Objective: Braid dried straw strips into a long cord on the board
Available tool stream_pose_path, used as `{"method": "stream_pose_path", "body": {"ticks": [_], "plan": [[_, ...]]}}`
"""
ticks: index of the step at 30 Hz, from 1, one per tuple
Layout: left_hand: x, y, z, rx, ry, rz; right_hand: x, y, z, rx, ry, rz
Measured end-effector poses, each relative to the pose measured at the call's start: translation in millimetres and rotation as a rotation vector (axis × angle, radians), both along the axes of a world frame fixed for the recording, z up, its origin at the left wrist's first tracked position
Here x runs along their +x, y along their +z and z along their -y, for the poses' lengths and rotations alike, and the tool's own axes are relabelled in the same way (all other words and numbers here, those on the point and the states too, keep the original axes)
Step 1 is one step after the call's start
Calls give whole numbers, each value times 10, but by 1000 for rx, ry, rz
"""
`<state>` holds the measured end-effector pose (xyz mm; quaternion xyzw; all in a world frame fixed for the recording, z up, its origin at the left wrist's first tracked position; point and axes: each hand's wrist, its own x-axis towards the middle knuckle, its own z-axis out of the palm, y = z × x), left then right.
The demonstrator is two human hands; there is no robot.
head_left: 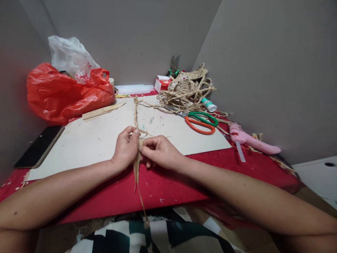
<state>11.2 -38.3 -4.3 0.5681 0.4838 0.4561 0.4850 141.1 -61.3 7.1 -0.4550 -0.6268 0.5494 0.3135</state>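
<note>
My left hand [126,146] pinches the near end of a thin braided cord [136,114], which runs straight away from me over the white board [92,140]. Just to its right, my right hand [160,151] has thumb and fingers closed on a flat, dry, straw-coloured husk strip [137,165]. The strip's loose tails hang down past the board's near edge, one thin strand reaching toward my lap. Another thin strand sticks out to the right above my right hand. My fingers hide the spot where cord and strip meet.
Green-and-orange-handled scissors [201,123] lie right of the cord, before a heap of braided rope [186,88]. A pink glue gun [252,140] rests at the right edge. On the left are a phone [39,146], a red plastic bag [68,95] and dry husk pieces [104,110].
</note>
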Motion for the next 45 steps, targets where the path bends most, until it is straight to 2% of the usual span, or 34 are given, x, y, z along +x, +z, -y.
{"method": "stream_pose_path", "body": {"ticks": [5, 11, 18, 21, 23, 26, 28, 30, 32, 35, 39, 41, 43, 45], "plan": [[-2, 7, -26, 108, 78, -35, -13, -9, 2, 117, -33, 73], [0, 2, -32, 145, 43, -88, -18, -30, 2, 223, -41, 161], [-11, -24, -42, 143, 13, -114, -41, 4, 26, 100, 6, 60], [-9, -12, -44, 125, 9, -110, -52, 28, 37, 107, 7, 60], [-8, -2, -47, 122, 9, -121, -53, 18, 35, 157, 6, 77], [-11, 4, -50, 121, -5, -133, -36, -44, 0, 311, -27, 146], [-15, 2, -51, 110, -12, -127, -12, -83, -50, 386, -90, 205], [-19, 0, -50, 95, -4, -116, 32, -77, -115, 385, -173, 217], [-23, 0, -47, 75, 2, -90, 115, -2, -192, 344, -269, 137], [-28, -1, -45, 32, 5, -49, 368, 246, -325, 302, -479, -155], [-37, -24, -54, 12, 12, -36, 946, 766, -446, 209, -773, -629], [-39, -40, -58, -1, 16, -29, 1212, 1038, -431, 169, -907, -798], [-36, -49, -61, -19, 20, -11, 1338, 1224, -361, 220, -930, -811], [-30, -45, -60, -45, 17, 22, 1261, 1242, -256, 327, -884, -695]]}}
